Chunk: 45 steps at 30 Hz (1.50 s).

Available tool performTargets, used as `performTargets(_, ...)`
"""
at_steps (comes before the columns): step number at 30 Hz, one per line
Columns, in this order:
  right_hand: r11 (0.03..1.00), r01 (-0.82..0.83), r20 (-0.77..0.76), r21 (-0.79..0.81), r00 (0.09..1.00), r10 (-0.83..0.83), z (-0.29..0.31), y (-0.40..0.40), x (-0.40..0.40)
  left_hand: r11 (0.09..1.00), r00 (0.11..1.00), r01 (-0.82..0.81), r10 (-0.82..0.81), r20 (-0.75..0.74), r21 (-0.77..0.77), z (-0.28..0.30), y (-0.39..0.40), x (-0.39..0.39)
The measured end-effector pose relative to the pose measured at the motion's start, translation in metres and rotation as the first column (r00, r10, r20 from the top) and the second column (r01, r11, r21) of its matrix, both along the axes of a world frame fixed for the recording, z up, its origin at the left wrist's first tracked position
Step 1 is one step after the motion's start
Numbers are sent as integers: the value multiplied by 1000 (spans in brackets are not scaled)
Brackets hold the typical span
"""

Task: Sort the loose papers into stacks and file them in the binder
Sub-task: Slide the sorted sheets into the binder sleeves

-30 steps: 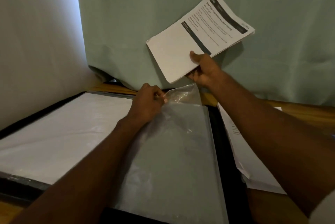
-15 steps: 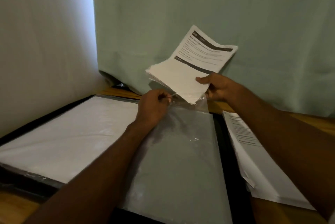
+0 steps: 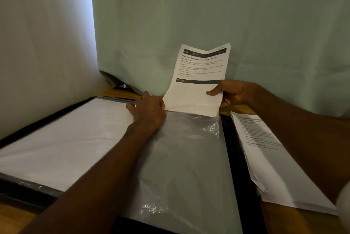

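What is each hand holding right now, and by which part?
The right hand grips the paper stack by its right edge, near the lower half. The left hand pinches the plastic sleeve at its top left corner, by the opening.

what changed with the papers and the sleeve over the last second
The right hand brought its sheaf of papers down from mid-air and turned it upright; its lower edge now sits in the mouth of the plastic sleeve. The left hand kept its grip on the sleeve's opening. The side stack stayed put.
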State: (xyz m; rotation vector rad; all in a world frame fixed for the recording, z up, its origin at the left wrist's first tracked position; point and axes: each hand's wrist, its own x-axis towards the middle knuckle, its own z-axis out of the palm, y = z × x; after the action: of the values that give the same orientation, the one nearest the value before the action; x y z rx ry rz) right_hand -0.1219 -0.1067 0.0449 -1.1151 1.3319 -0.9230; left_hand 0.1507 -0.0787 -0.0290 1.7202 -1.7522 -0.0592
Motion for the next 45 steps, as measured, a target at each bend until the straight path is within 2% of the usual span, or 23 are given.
performTargets(4, 998, -69, 32, 11, 997, 68, -8, -6, 5, 1000, 999, -17, 19, 48, -23, 4, -1, 6)
performTargets(7, 997, -80, 48, -10, 996, 81, -11, -12, 5, 996, 999, -41, 41, -5, -74, 6, -4, 12)
performTargets(12, 999, -28, 103, -29, 994, 31, -12, -19, 3, 996, 996, -84, 84, -20, -5, 6, -7, 22)
performTargets(16, 1000, -24, 157, -19, 987, 27, -18, -24, 11, 999, 998, -52, 52, -46, 0, 6, -10, 25)
performTargets(20, 999, -50, 137, 15, 989, 48, -27, -27, 19, 998, 995, -66, 66, -74, 14, 5, -12, 25)
performTargets(25, 999, 39, 130, 33, 991, -43, -29, -31, 12, 994, 983, -106, 110, -151, 34, 5, -18, 24)
performTargets(28, 999, -38, 118, 18, 992, 35, -27, -26, 12, 992, 976, -116, 122, -182, 42, 5, -20, 23)
performTargets(31, 996, -91, 91, 26, 992, 88, -25, -21, 22, 993, 978, -110, 114, -177, 32, 5, -19, 23)
performTargets(35, 998, -59, 99, -8, 993, 60, -20, -18, 36, 994, 985, -111, 108, -135, -15, 10, -14, 21)
performTargets(38, 999, -49, 118, -23, 992, 51, -24, -16, 32, 998, 997, -5, 1, -78, -57, 15, -16, 22)
performTargets(41, 998, 56, 155, -16, 987, -53, -29, -18, 21, 964, 964, 266, -266, 0, -25, 19, -12, 14)
performTargets(43, 991, 129, 126, -27, 984, -125, -32, -22, 16, 901, 904, 426, -428, 8, 80, 16, -2, 4)
performTargets(45, 991, 134, 55, 5, 989, -134, -34, -22, 16, 837, 860, 472, -506, 66, 278, 10, 7, -5)
